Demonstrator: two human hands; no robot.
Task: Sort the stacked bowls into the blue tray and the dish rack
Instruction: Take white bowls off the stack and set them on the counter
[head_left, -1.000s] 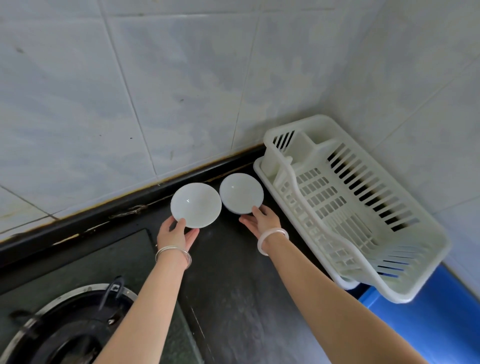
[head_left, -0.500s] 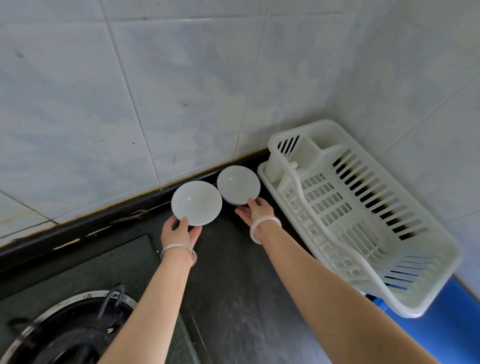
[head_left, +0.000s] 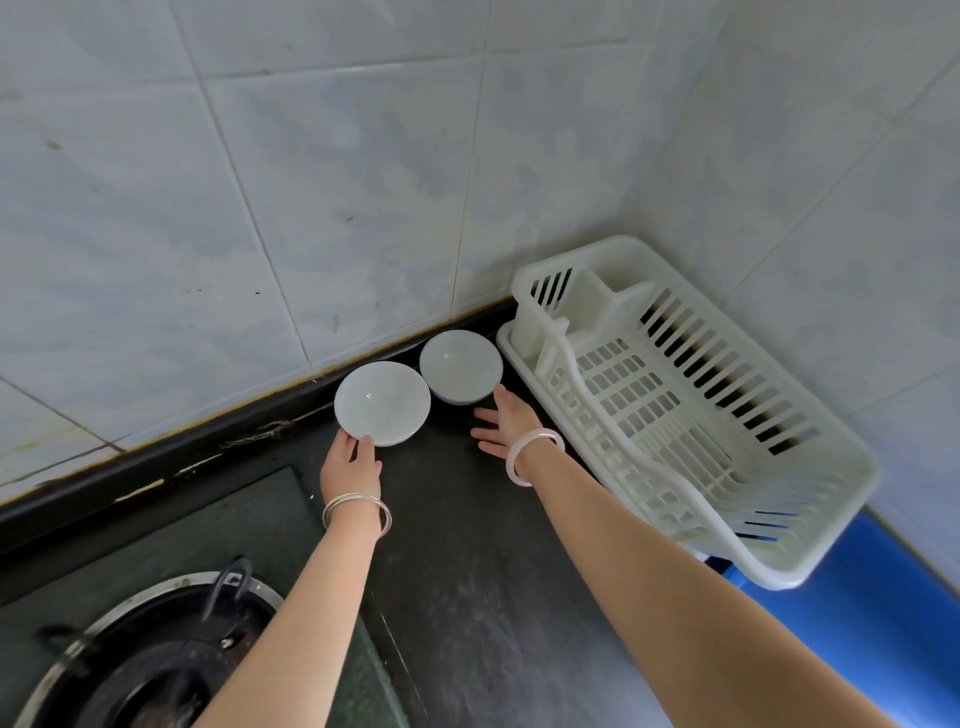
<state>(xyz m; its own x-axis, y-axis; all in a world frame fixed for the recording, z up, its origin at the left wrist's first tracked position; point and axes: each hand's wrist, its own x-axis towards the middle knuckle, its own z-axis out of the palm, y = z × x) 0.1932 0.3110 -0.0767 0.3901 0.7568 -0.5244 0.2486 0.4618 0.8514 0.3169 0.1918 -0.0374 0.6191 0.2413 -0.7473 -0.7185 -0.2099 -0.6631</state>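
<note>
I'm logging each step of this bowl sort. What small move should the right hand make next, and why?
Probably close the right hand on the bowl beside the dish rack. That hand lies open, palm up, just short of the bowl's near rim, while the left hand already grips the other bowl. The rack stands empty close by on the right.

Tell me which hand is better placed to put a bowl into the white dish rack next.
Probably the left hand: it already grips the near rim of the left bowl. The right hand is open beside the right bowl, nearer the dish rack, but holding nothing.
</note>
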